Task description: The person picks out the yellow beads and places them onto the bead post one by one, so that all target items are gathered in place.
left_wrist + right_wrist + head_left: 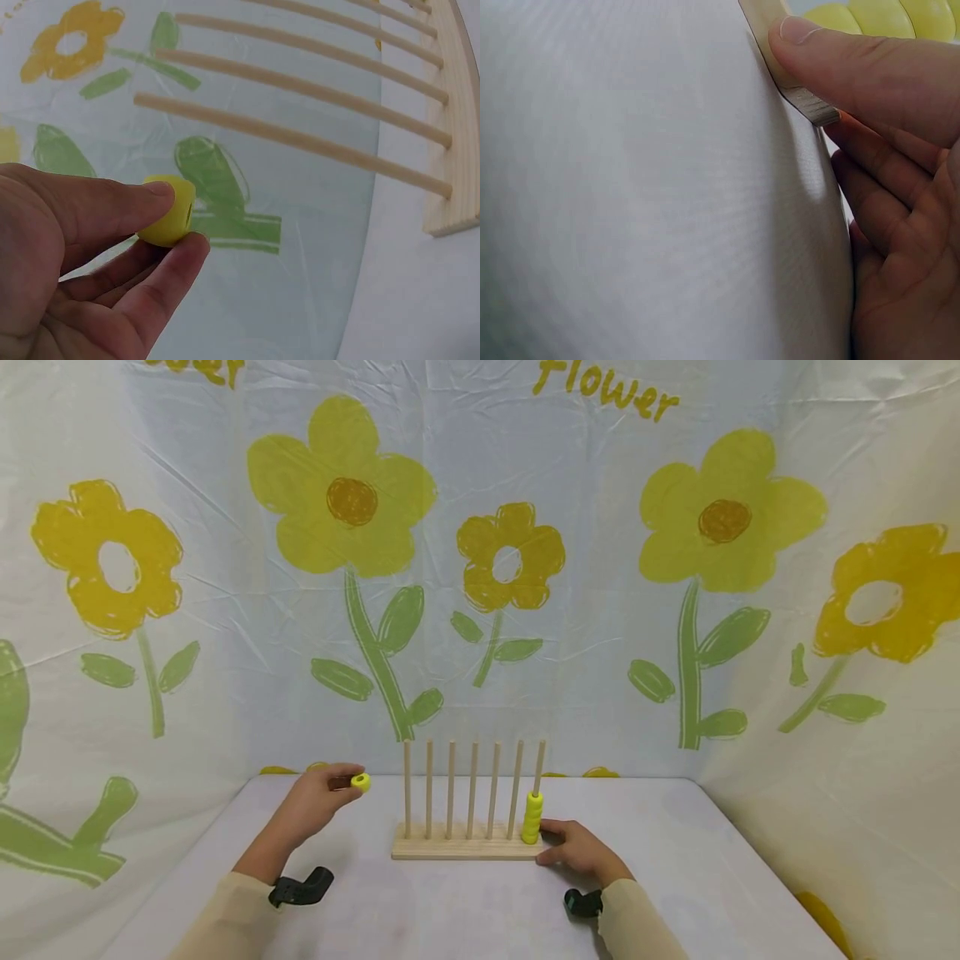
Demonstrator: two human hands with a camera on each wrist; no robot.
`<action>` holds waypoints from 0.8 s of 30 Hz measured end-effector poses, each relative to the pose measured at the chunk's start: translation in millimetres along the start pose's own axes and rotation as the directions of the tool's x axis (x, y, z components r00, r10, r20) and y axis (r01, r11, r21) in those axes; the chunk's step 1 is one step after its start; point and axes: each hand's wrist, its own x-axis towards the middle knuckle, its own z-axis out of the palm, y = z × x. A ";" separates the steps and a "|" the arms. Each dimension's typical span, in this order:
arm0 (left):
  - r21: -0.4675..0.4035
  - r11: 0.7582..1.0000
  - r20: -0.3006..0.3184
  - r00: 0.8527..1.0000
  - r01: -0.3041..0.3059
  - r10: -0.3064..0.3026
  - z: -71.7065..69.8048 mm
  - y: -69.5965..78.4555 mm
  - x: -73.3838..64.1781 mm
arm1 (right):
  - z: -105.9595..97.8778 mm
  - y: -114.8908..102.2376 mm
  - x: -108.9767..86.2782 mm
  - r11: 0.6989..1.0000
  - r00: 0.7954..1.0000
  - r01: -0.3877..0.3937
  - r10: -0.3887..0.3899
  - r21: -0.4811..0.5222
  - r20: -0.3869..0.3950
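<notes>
My left hand point(311, 802) pinches a yellow bead point(361, 782) between thumb and fingers, raised to the left of a wooden peg rack point(465, 852). In the left wrist view the bead point(169, 214) shows its hole facing toward the pegs. The rack has a flat base and several upright thin pegs in a row. On the rightmost peg sits a stack of yellow beads point(532, 818); the other pegs are bare. My right hand point(577, 847) grips the base's right end, its thumb point(840, 64) on the near side and its fingers round the end.
The rack stands on a white-covered table point(465, 910). Behind and at both sides hangs a white cloth point(585, 677) printed with yellow flowers. A black strap with a mount point(302, 887) is on the left wrist, another point(582, 903) on the right.
</notes>
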 end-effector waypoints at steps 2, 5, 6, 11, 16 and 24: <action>-0.016 1.000 0.004 1.000 -0.015 0.015 0.2 6.8 -0.3 | -0.2 0.2 0.1 1.000 1.000 0.005 -0.005 0.005 -0.001; -0.037 0.999 0.009 1.000 -0.025 0.025 1.1 16.2 -1.4 | -0.2 0.5 0.0 1.000 1.000 0.012 -0.012 0.014 -0.004; -0.043 0.999 0.011 1.000 -0.027 0.028 1.3 19.3 -2.1 | -0.1 0.7 -0.1 1.000 1.000 0.012 -0.012 0.016 -0.004; -0.071 0.996 0.024 0.998 -0.054 0.055 1.7 31.7 -3.6 | 0.3 1.3 0.3 1.000 1.000 0.003 -0.003 0.014 -0.004; -0.095 0.993 0.043 0.996 -0.071 0.075 1.7 43.5 -3.9 | 0.3 0.7 0.3 1.000 1.000 0.003 -0.003 0.009 -0.001; -0.138 0.985 0.061 0.992 -0.105 0.114 5.5 62.6 -1.1 | -0.5 0.0 0.0 1.000 1.000 0.017 -0.017 0.004 -0.003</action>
